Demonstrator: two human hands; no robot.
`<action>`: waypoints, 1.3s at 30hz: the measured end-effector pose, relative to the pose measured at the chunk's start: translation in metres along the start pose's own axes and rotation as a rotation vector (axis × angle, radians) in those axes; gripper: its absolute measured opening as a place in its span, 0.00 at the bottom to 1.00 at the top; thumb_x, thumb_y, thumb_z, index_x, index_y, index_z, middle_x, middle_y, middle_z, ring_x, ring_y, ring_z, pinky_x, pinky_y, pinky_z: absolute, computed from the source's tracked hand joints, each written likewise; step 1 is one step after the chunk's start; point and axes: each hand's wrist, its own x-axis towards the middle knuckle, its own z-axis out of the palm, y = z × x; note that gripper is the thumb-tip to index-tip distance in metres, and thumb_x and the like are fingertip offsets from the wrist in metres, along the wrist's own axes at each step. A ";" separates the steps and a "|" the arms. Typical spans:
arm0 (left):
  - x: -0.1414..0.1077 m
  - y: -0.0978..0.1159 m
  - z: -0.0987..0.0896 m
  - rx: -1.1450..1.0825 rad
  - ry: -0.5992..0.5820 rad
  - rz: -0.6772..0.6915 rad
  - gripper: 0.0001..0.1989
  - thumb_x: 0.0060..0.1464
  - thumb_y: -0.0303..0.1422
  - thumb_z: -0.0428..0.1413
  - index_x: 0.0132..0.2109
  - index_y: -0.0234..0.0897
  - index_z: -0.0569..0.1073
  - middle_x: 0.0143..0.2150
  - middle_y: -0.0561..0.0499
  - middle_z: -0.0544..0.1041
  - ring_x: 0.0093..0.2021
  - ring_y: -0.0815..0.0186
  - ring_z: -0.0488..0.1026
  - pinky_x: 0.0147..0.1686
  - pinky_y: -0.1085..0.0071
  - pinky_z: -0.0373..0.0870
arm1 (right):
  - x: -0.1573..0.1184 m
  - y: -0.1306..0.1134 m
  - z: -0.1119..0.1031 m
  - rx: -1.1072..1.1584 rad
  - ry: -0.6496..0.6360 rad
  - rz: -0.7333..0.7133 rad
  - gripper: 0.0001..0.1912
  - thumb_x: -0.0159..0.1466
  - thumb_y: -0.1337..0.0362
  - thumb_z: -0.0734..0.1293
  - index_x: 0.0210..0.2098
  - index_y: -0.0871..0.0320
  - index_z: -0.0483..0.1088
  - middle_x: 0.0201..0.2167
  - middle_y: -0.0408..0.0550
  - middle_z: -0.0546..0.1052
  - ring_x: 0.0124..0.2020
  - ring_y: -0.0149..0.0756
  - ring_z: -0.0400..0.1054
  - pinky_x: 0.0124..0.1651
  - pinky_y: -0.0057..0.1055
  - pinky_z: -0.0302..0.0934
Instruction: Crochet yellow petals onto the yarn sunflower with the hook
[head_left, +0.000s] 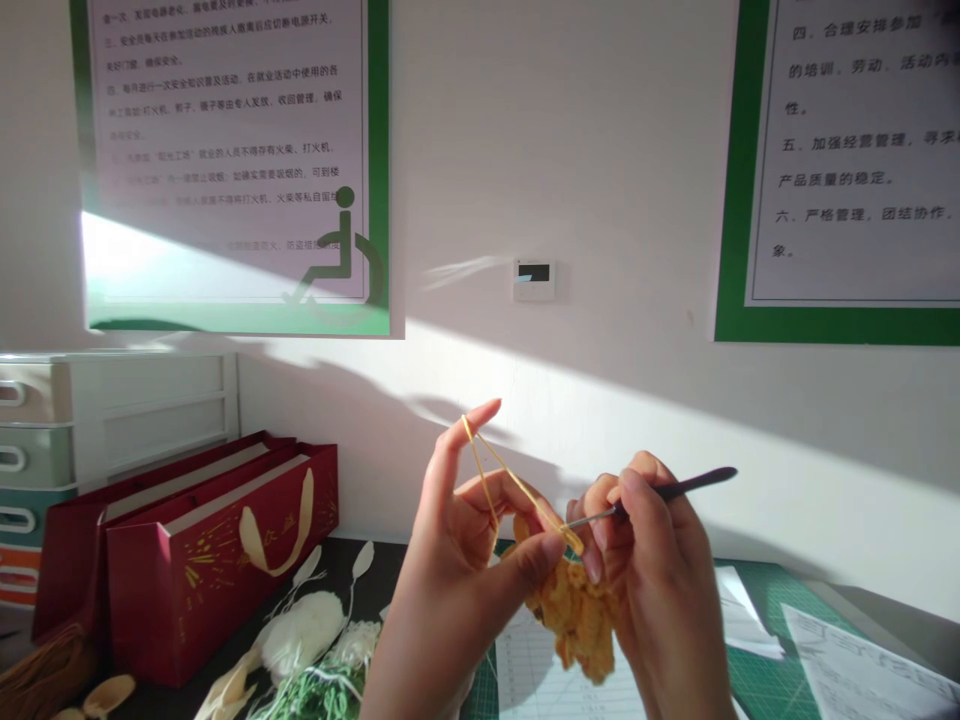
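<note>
My left hand (480, 540) pinches a piece of yellow crochet work (581, 620) between thumb and fingers, its index finger raised with yellow yarn (510, 468) looped over it. In my right hand (652, 550) is a crochet hook (694, 484) with a dark handle, held like a pen. Its metal shaft points left, and the tip meets yellow loops at the top edge of the piece, close to my left thumb. The crochet work hangs down between both hands; my left fingers hide part of it.
Dark red gift bags (217, 560) stand at left beside a drawer unit (157, 400). Before them lie white yarn (304, 632), green yarn (322, 692) and a wooden spoon (110, 695). Printed papers (862, 655) rest on a green cutting mat (799, 590). Behind is a wall with posters.
</note>
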 end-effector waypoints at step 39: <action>0.005 -0.019 0.002 -0.102 0.018 0.241 0.41 0.60 0.24 0.66 0.70 0.53 0.54 0.33 0.52 0.80 0.28 0.67 0.77 0.28 0.75 0.75 | -0.001 -0.002 0.006 -0.026 0.166 0.153 0.21 0.65 0.55 0.70 0.21 0.54 0.61 0.16 0.37 0.66 0.16 0.26 0.59 0.20 0.25 0.55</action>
